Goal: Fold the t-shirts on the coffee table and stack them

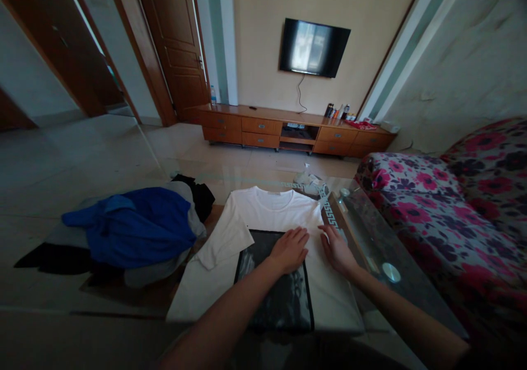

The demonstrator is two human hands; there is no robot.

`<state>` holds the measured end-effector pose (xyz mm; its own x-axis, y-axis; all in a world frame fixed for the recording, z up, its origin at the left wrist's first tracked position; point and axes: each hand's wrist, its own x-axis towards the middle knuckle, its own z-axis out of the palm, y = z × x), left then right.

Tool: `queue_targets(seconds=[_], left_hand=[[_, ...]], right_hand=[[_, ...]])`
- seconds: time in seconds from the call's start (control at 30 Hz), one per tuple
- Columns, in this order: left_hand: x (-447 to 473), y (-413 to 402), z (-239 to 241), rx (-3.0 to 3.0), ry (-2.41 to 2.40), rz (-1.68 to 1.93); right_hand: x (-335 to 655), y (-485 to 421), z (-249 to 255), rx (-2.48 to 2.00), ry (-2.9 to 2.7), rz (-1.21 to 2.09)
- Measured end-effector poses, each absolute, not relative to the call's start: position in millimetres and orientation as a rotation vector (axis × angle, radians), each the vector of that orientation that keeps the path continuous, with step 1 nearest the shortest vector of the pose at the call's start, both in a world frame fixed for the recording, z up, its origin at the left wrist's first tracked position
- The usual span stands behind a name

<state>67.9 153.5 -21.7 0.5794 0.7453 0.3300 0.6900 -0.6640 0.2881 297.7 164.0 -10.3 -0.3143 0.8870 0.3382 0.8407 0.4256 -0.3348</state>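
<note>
A white T-shirt (pixel 267 205) with a dark printed panel (pixel 269 298) lies spread on a glass-topped table, its neck pointing away from me. Its left sleeve (pixel 230 233) lies across the body beside the panel. My left hand (pixel 290 249) rests flat on the shirt at the upper right of the panel, fingers stretched out. At the shirt's right edge, near the shoulder, is my right hand (pixel 336 251), its fingers bent a little and apart, with nothing visible between them. The right sleeve cannot be made out.
A pile of clothes with a blue garment (pixel 144 224) on top lies to the left. The glass table (pixel 411 296) extends right toward a floral sofa (pixel 415 178). A low wooden cabinet (pixel 261 131) stands at the far wall under a television (pixel 315 49).
</note>
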Motion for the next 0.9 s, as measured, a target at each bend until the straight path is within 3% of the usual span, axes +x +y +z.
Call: queue_targets(seconds=[0.3, 0.6, 0.9], left_hand=[[70.7, 152.1, -31.9, 2.607, 1.279, 0.552], [67.6, 146.1, -27.1, 2.46, 1.469, 0.557], [-60.0, 145.2, 0.9, 2.45, 1.818, 0.772]], right_hand=[[277.0, 232.7, -53.0, -1.841, -2.365, 0.074], [272.5, 239.6, -52.4, -2.008, -2.254, 0.108], [265.6, 203.5, -16.0, -1.841, -2.255, 0.068]])
